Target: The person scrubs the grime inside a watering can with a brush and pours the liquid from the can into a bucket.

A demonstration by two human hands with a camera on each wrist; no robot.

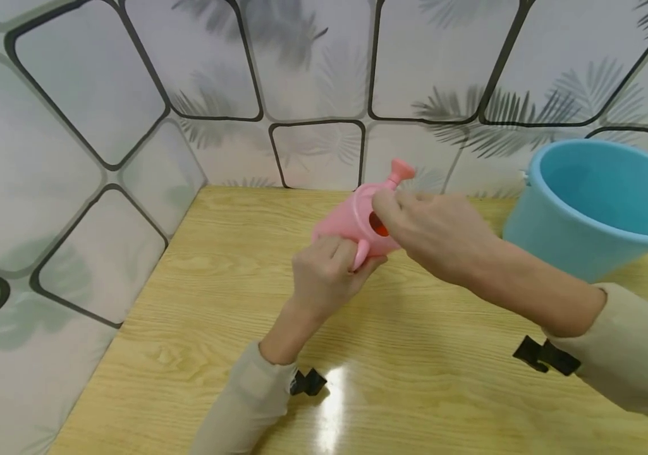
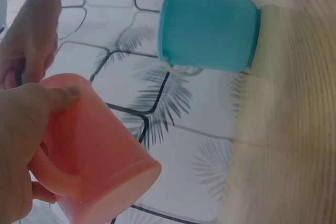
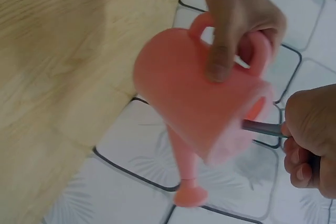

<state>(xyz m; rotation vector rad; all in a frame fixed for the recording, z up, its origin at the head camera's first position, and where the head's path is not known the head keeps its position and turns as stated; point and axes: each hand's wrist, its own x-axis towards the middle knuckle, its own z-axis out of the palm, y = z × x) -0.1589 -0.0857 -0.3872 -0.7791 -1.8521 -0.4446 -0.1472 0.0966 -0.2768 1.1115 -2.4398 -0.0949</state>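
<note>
A pink watering can (image 1: 337,219) with a flared spout is held tilted above the table. My left hand (image 1: 324,268) grips its loop handle, and in the left wrist view the thumb lies on the can's side. Just over the can's opening is my right hand (image 1: 443,235), its fingers curled round a thin dark grey handle (image 3: 264,128). The far end of this handle goes into the opening in the right wrist view, so its tip is hidden and its kind cannot be told. Through the opening the can's inside looks red-orange.
A light blue bucket (image 1: 562,240) stands on the wooden table (image 1: 215,303) at the right, beyond my right forearm. Behind and to the left rises a white wall covering (image 1: 324,155) with black outlines and grey leaf prints.
</note>
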